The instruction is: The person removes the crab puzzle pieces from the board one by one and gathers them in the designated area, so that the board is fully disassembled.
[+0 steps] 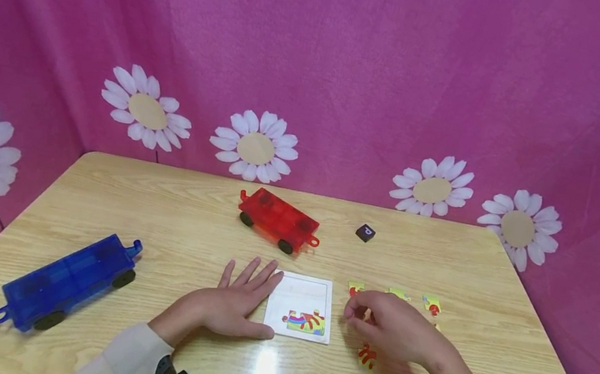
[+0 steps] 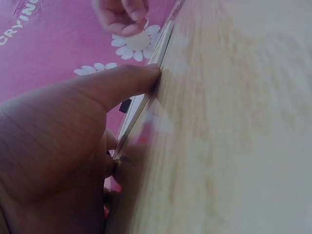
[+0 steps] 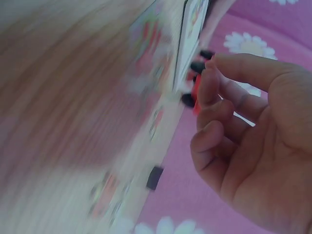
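Note:
A white square puzzle tray (image 1: 299, 293) lies on the table with a few joined, colourful puzzle pieces (image 1: 306, 322) in its lower right corner. My left hand (image 1: 237, 304) rests at the tray's left edge, fingers spread; the thumb (image 2: 139, 77) lies along its near side. To the right of the tray my right hand (image 1: 396, 325) hovers over loose pieces, fingers loosely bent and thumb tip close to the index fingertip (image 3: 208, 80). Nothing shows between them. One loose piece (image 1: 367, 356) lies below this hand, another (image 1: 432, 305) beyond it; others are partly covered by it.
A red toy wagon (image 1: 278, 218) stands behind the tray, and a blue toy wagon (image 1: 70, 281) is at the left. Near the back sits a small black tile (image 1: 365, 232) with a white letter. A pink curtain (image 1: 331, 73) with white flowers hangs behind the table.

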Tool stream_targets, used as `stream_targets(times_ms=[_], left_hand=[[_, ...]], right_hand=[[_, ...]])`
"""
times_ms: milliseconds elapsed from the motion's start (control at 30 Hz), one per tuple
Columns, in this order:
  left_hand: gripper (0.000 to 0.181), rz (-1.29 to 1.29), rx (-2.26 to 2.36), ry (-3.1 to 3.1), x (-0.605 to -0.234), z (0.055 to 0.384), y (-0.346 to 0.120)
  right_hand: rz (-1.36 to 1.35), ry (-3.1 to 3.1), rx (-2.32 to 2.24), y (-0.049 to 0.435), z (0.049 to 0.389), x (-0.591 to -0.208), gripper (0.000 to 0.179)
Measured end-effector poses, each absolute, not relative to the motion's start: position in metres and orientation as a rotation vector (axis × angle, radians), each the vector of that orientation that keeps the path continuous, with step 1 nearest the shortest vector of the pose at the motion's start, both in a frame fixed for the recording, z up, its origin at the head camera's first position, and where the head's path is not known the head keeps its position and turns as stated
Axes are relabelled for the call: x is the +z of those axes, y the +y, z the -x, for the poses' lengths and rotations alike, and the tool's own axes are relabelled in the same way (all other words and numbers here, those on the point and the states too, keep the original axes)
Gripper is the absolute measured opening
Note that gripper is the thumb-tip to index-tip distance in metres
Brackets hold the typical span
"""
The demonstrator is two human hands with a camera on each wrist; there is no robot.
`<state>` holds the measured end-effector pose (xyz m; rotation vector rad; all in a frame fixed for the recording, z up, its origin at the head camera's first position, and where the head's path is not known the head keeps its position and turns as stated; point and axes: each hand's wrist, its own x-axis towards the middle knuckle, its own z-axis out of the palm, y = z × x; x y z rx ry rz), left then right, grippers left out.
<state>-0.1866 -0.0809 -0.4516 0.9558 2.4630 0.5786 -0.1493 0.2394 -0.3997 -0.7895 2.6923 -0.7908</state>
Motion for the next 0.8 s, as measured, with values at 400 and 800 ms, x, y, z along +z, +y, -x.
stream_targets(times_ms=[400,800], left_hand=[[0.101,-0.955,0.564,2.47,-0.451,0.187,-0.083],[0.101,-0.967,0.563,2.462,-0.45,0.187,-0.081]], right_hand=[[0.972,2.694,-0.621,0.178,0.167,-0.408,0.016],[0.942,2.661,-0.523,0.169,0.171,-0.414,0.02]])
